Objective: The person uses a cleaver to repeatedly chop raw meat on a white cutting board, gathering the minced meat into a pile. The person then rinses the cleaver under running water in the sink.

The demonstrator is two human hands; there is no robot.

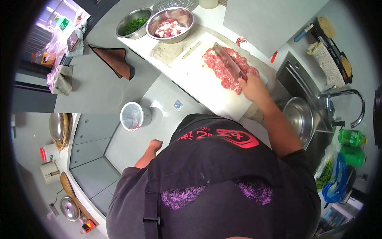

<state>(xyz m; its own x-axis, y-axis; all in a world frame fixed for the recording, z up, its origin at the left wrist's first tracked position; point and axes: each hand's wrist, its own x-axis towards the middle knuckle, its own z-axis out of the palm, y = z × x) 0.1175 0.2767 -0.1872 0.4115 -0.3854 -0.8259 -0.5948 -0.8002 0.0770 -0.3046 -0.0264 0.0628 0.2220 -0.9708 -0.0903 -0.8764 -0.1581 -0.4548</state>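
Observation:
My right hand [253, 89] grips the handle of a cleaver [228, 61], whose broad blade lies across chopped raw meat [219, 70]. Meat lies on both sides of the blade, on a white plastic cutting board [197, 80]. The left hand [155, 145] hangs beside my dark apron, away from the board, its fingers curled; whether anything is inside them does not show. Past the board's far left corner, a steel bowl [189, 28] holds larger raw meat pieces. Another steel bowl [121, 30] beside it contains chopped greens.
A sink [298, 119] with a steel basin and curved faucet [362, 104] lies to the right. A red-handled tool [273, 57] rests near the sink. On the floor at left stands a lined waste bin [146, 116]. A meat scrap [241, 40] lies behind the board.

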